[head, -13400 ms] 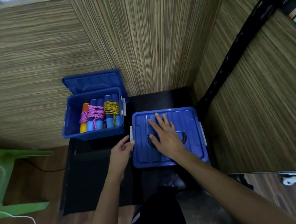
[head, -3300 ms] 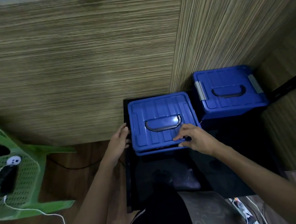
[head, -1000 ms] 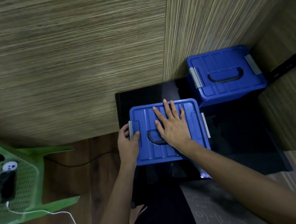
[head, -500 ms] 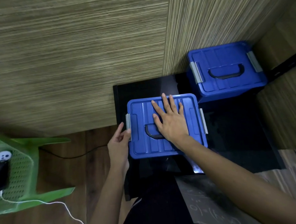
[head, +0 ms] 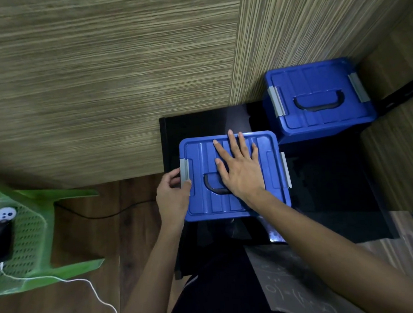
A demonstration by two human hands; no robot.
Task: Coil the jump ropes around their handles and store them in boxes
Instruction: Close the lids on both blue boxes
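The near box [head: 234,198] sits lidded on the black table [head: 334,197], contents hidden. The right hand [head: 242,168] lies flat on the lid, fingers spread, half covering its handle [head: 213,186]. The left hand [head: 173,196] pinches the grey latch [head: 184,169]. The far box [head: 317,100], also lidded, stands in the corner.
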